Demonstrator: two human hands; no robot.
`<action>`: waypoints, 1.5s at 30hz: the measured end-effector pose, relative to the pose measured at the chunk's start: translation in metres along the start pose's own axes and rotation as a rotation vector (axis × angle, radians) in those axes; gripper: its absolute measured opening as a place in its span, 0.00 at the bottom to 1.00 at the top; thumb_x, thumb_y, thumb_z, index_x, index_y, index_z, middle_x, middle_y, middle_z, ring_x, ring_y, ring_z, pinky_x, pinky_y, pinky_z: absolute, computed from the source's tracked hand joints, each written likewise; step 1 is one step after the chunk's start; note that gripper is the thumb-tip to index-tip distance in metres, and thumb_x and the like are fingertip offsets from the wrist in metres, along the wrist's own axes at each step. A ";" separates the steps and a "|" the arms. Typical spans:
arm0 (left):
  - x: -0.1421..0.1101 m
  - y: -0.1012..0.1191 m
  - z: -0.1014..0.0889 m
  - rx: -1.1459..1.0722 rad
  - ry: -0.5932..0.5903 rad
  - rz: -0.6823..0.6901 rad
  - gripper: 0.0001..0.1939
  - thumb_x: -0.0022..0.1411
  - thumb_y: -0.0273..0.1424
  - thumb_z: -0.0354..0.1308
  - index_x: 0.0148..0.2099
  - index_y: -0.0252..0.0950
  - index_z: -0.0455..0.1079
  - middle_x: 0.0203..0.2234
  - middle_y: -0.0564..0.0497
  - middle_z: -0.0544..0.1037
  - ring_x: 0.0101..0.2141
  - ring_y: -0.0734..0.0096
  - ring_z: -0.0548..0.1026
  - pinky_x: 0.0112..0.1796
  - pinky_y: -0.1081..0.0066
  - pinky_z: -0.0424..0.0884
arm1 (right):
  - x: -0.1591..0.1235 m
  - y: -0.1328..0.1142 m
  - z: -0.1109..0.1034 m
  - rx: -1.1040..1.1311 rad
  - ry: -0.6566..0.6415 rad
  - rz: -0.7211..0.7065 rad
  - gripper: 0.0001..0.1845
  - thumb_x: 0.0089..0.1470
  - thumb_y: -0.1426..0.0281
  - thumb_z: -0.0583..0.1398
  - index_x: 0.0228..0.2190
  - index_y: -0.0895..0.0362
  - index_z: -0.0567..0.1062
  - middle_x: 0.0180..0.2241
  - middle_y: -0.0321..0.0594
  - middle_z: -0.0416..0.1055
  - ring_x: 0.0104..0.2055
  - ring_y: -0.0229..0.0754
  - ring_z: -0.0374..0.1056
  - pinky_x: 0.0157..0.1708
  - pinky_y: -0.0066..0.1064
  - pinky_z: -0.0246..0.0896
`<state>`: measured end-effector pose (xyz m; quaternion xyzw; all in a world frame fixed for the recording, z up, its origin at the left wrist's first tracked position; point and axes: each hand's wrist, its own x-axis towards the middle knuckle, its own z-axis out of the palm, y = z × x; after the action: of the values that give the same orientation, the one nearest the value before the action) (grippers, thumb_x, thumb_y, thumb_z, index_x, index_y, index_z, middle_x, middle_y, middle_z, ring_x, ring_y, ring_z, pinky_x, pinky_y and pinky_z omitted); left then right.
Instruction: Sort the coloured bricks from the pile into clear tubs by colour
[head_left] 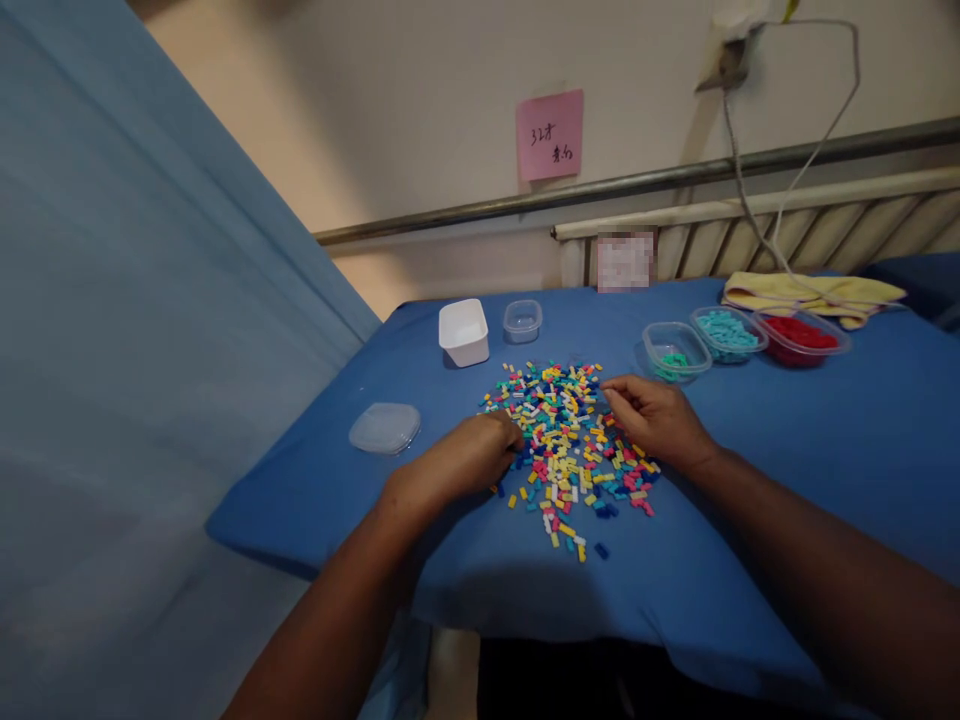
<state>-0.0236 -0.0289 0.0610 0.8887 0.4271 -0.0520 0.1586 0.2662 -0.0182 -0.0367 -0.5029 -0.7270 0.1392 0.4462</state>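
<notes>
A spread of small brick-like pieces (pixel 559 455) in yellow, white, pink, teal and dark blue lies loose on the blue-covered table. At its left edge my left hand (pixel 484 447) reaches down with bent fingers held together; the fingertips are partly hidden, and so is anything between them. My right hand (pixel 656 415) is over the right edge of the spread, thumb and forefinger drawn together. Whether a piece is pinched there is too small to see. Beyond that hand stands a clear tub (pixel 677 343) with some green pieces in it.
Right of the green tub are tubs of light blue pieces (pixel 724 333) and red pieces (pixel 799 338), before a yellow cloth (pixel 810 295). A white box (pixel 463 333) and small clear tub (pixel 523 318) stand at the back. Clear lids (pixel 385 428) lie left; a curtain (pixel 150 300) hangs beside.
</notes>
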 end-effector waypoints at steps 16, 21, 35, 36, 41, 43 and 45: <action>0.001 -0.006 -0.013 -0.236 0.006 0.022 0.09 0.63 0.29 0.56 0.39 0.37 0.78 0.32 0.51 0.80 0.31 0.71 0.74 0.33 0.73 0.64 | 0.002 0.073 -0.072 -0.523 0.013 0.007 0.20 0.60 0.73 0.56 0.50 0.55 0.81 0.51 0.48 0.79 0.51 0.54 0.75 0.47 0.42 0.70; 0.024 0.009 -0.019 -0.459 0.112 0.011 0.08 0.63 0.32 0.58 0.41 0.37 0.77 0.30 0.52 0.79 0.30 0.72 0.73 0.33 0.73 0.66 | 0.004 0.057 -0.073 -0.528 -0.146 -0.066 0.18 0.62 0.71 0.57 0.49 0.55 0.82 0.46 0.48 0.81 0.44 0.51 0.76 0.40 0.37 0.68; 0.180 0.074 -0.010 -0.409 0.307 0.181 0.08 0.61 0.25 0.60 0.42 0.32 0.80 0.34 0.50 0.83 0.34 0.70 0.78 0.38 0.72 0.72 | -0.003 0.043 -0.074 -0.181 -0.169 -0.152 0.18 0.65 0.65 0.59 0.53 0.54 0.78 0.50 0.46 0.79 0.40 0.46 0.76 0.41 0.36 0.70; 0.182 0.076 -0.011 -0.355 0.309 0.181 0.10 0.62 0.25 0.61 0.44 0.33 0.81 0.36 0.49 0.84 0.35 0.68 0.78 0.40 0.71 0.73 | -0.003 0.045 -0.073 -0.186 -0.178 -0.169 0.17 0.65 0.64 0.59 0.52 0.54 0.79 0.50 0.46 0.79 0.42 0.47 0.76 0.42 0.36 0.71; 0.153 0.055 -0.025 -0.300 0.458 0.112 0.13 0.67 0.30 0.59 0.51 0.35 0.81 0.42 0.46 0.84 0.39 0.66 0.80 0.45 0.69 0.74 | -0.003 0.052 -0.074 -0.273 -0.137 -0.186 0.14 0.67 0.62 0.59 0.48 0.54 0.80 0.47 0.46 0.81 0.45 0.49 0.77 0.44 0.38 0.72; 0.125 0.034 -0.032 -0.327 0.449 0.067 0.12 0.67 0.31 0.59 0.48 0.35 0.81 0.39 0.47 0.85 0.37 0.66 0.80 0.42 0.69 0.74 | -0.004 0.053 -0.076 -0.291 -0.112 -0.191 0.14 0.67 0.62 0.59 0.47 0.54 0.80 0.45 0.46 0.81 0.45 0.50 0.78 0.44 0.39 0.72; 0.090 0.011 -0.036 -0.336 0.392 -0.013 0.11 0.66 0.32 0.59 0.45 0.35 0.81 0.35 0.49 0.84 0.34 0.68 0.79 0.37 0.71 0.72 | -0.005 0.050 -0.079 -0.296 -0.079 -0.201 0.15 0.67 0.61 0.59 0.48 0.54 0.80 0.47 0.46 0.81 0.45 0.50 0.78 0.44 0.39 0.72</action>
<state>0.0398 0.0435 0.0769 0.8402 0.4579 0.1920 0.2179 0.3597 -0.0193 -0.0278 -0.4822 -0.8031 0.0050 0.3501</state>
